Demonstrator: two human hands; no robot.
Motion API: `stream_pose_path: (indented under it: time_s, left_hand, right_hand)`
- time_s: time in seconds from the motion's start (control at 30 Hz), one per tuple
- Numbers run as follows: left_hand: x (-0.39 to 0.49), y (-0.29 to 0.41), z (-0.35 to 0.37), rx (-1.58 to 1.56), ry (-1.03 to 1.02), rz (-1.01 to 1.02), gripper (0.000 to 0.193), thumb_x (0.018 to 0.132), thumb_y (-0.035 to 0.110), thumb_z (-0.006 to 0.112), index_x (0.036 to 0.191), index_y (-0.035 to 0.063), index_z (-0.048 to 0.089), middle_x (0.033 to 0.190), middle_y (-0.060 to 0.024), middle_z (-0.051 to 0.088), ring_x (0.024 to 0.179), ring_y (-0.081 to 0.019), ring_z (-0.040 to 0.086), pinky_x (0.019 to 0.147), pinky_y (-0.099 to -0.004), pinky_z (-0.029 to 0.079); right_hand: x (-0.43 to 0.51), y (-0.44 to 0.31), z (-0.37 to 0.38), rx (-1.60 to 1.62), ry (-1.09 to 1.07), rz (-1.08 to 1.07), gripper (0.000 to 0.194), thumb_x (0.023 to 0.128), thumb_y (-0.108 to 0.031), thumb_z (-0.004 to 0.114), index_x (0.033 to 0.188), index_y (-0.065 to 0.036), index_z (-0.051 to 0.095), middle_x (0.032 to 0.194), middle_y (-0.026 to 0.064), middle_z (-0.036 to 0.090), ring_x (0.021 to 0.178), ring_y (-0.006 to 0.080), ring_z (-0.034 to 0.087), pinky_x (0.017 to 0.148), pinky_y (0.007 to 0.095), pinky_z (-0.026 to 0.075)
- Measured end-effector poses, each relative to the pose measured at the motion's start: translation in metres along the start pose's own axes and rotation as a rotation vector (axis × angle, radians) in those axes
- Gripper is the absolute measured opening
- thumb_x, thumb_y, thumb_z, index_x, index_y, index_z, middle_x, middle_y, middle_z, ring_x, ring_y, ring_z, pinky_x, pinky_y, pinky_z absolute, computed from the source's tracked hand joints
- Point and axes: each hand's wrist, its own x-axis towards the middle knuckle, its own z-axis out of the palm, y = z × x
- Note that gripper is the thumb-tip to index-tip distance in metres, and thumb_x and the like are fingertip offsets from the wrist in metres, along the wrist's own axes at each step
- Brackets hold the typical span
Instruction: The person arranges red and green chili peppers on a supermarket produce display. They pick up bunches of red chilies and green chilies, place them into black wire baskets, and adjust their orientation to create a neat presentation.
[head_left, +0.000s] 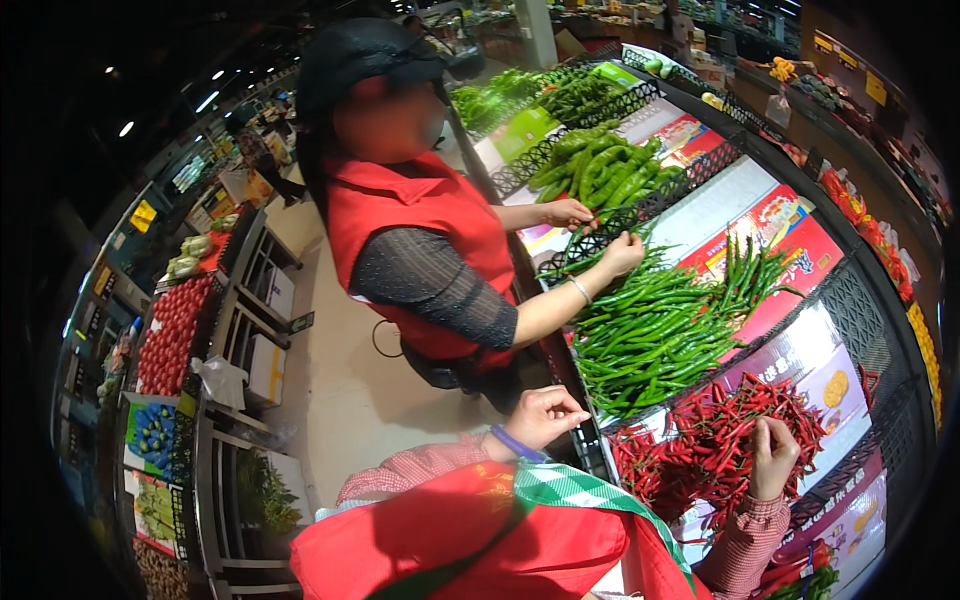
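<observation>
My left hand (546, 421), with a purple band at the wrist, is raised beside the black edge of the vegetable stand, its fingertips pinched together. Whether something small is between them cannot be told. Over the pile of small red chili peppers (720, 442) is my right hand (774, 456), thumb and fingers drawn together at the pile's right part; what it grips is not visible. Long green chili peppers (652, 337) lie in the neighbouring section, just beyond the red ones.
A co-worker in a red vest (431, 240) stands close at the left, both hands over the green chilies. Black lattice dividers (697, 169) separate the sections. Larger green peppers (607, 169) lie farther back. Across the aisle, a shelf holds red tomato-like produce (174, 337).
</observation>
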Motion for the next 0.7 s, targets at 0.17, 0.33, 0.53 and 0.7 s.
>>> stream_pose_path:
  time_s: [0.17, 0.33, 0.53, 0.7]
  left_hand:
    - [0.03, -0.001, -0.009, -0.044, 0.103, 0.349, 0.014, 0.088, 0.008, 0.072, 0.079, 0.0001, 0.064, 0.082, -0.009, 0.066, 0.076, -0.0211, 0.065, 0.066, -0.0336, 0.052]
    - [0.083, -0.002, 0.055, -0.305, -0.187, 0.372, 0.054, 0.102, 0.023, 0.05, 0.151, 0.0035, 0.035, 0.156, -0.0141, 0.035, 0.144, -0.0262, 0.034, 0.115, -0.0398, 0.031]
    - [0.112, 0.002, 0.098, -0.849, -0.279, 0.186, 0.065, 0.104, 0.038, 0.036, 0.158, 0.0054, 0.018, 0.165, -0.0116, 0.016, 0.152, -0.0259, 0.015, 0.121, -0.0411, 0.016]
    - [0.115, 0.014, 0.106, -0.502, -0.301, 0.427, 0.073, 0.104, 0.051, 0.029, 0.16, 0.0069, 0.012, 0.167, -0.0105, 0.009, 0.154, -0.0269, 0.006, 0.123, -0.0427, 0.008]
  right_hand:
    - [-0.004, -0.035, 0.061, 0.012, -0.223, -0.01, 0.009, 0.084, -0.001, 0.071, 0.086, 0.006, 0.066, 0.082, 0.0089, 0.066, 0.069, 0.0169, 0.059, 0.066, 0.0299, 0.049]
    - [-0.006, -0.094, 0.138, 0.112, -0.155, -0.402, 0.045, 0.1, -0.022, 0.052, 0.135, 0.005, 0.051, 0.137, 0.0205, 0.053, 0.126, 0.0312, 0.051, 0.104, 0.0402, 0.041]
    - [0.031, -0.084, 0.215, 0.16, -0.077, -0.317, 0.072, 0.105, -0.052, 0.023, 0.153, 0.001, 0.03, 0.158, 0.0171, 0.034, 0.149, 0.0333, 0.024, 0.122, 0.046, 0.013]
    - [0.027, -0.035, 0.2, 0.432, 0.036, 0.144, 0.07, 0.106, -0.052, 0.024, 0.155, -0.002, 0.025, 0.159, 0.015, 0.031, 0.149, 0.0311, 0.025, 0.122, 0.0444, 0.017]
